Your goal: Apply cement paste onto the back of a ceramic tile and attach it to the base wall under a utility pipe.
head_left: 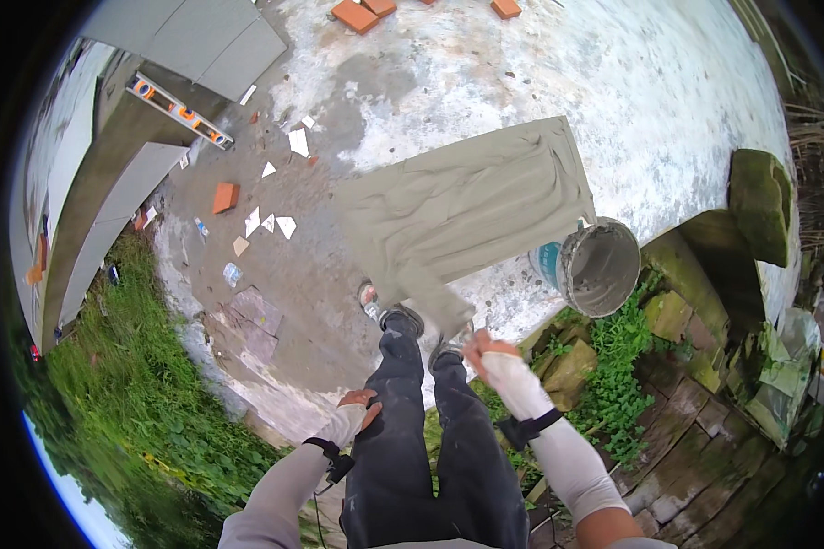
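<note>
My right hand (493, 355) is closed around the handle of a trowel (446, 306). Its blade is coated in grey mortar and lies low by my feet, at the near edge of a long rectangular layer of wet mortar (467, 201). Ridges and sweep marks run across that layer; what lies under it is hidden. My left hand (361, 405) rests on my left thigh near the knee, fingers extended and holding nothing. Against the layer's right end stands a bucket (602, 267), its inside smeared with mortar.
A spirit level (181, 113) leans at the upper left by grey tiles (212, 44). White tile shards (298, 142) and an orange brick (226, 197) litter the ground. More bricks (355, 16) lie at the back. Grass (137, 339) borders the left, stones (572, 375) the right.
</note>
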`<action>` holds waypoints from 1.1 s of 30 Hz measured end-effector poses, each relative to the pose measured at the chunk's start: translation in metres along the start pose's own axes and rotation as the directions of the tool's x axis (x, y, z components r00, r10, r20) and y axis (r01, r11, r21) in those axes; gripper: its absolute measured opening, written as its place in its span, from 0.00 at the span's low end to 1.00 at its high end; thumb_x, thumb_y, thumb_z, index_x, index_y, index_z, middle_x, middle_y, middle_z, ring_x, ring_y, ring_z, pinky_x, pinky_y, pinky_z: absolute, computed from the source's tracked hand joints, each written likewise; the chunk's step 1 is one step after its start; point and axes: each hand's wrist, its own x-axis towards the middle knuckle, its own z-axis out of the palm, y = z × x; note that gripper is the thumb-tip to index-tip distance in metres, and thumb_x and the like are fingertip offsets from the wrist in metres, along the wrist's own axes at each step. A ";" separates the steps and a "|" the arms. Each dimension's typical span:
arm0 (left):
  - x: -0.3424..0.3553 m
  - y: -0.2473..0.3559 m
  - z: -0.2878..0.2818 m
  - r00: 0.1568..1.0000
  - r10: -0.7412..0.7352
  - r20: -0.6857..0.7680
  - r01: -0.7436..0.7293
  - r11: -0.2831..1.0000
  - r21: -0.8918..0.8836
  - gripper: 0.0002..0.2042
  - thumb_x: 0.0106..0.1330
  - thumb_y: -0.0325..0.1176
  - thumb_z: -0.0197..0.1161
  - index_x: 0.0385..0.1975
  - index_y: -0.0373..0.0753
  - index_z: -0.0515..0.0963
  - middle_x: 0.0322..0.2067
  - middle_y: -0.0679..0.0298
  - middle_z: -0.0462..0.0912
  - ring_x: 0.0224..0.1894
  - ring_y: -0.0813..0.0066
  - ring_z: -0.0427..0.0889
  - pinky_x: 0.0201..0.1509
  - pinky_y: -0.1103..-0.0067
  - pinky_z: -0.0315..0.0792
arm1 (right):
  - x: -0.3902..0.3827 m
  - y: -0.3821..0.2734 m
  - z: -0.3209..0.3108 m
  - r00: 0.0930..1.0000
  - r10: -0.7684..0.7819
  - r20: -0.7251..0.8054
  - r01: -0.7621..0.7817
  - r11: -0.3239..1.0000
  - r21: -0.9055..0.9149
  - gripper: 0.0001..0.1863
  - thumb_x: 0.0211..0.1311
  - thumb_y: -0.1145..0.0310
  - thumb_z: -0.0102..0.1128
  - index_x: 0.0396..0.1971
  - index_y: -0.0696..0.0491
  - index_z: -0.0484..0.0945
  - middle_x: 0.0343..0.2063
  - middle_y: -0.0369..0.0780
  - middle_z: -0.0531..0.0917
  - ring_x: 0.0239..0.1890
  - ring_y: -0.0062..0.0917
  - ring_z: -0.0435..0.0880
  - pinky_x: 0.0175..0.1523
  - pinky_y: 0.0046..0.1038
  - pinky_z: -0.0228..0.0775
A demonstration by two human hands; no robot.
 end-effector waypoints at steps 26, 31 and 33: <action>-0.015 -0.055 -0.005 0.976 -0.188 -0.114 0.135 0.921 -0.366 0.19 0.61 0.44 0.58 0.47 0.39 0.74 0.42 0.49 0.80 0.48 0.50 0.77 0.53 0.66 0.71 | 0.095 0.004 -0.063 0.890 0.443 -0.103 -0.159 0.516 0.842 0.14 0.63 0.55 0.55 0.28 0.49 0.68 0.12 0.36 0.73 0.12 0.22 0.72 0.14 0.27 0.61; -0.014 -0.052 -0.009 0.975 -0.181 -0.128 0.115 0.906 -0.408 0.17 0.62 0.43 0.58 0.44 0.37 0.74 0.41 0.49 0.80 0.47 0.50 0.77 0.52 0.66 0.71 | 0.083 -0.066 0.015 0.955 0.091 0.282 -0.293 0.142 0.946 0.16 0.64 0.51 0.53 0.28 0.50 0.68 0.13 0.36 0.72 0.13 0.22 0.72 0.25 0.24 0.69; -0.013 -0.050 -0.015 0.978 -0.158 -0.139 0.080 0.891 -0.447 0.17 0.62 0.44 0.58 0.42 0.37 0.74 0.41 0.49 0.80 0.47 0.50 0.77 0.52 0.66 0.71 | 0.082 -0.078 0.020 0.943 0.054 0.327 -0.332 0.163 0.929 0.17 0.63 0.52 0.53 0.29 0.51 0.68 0.13 0.37 0.73 0.14 0.24 0.73 0.29 0.26 0.71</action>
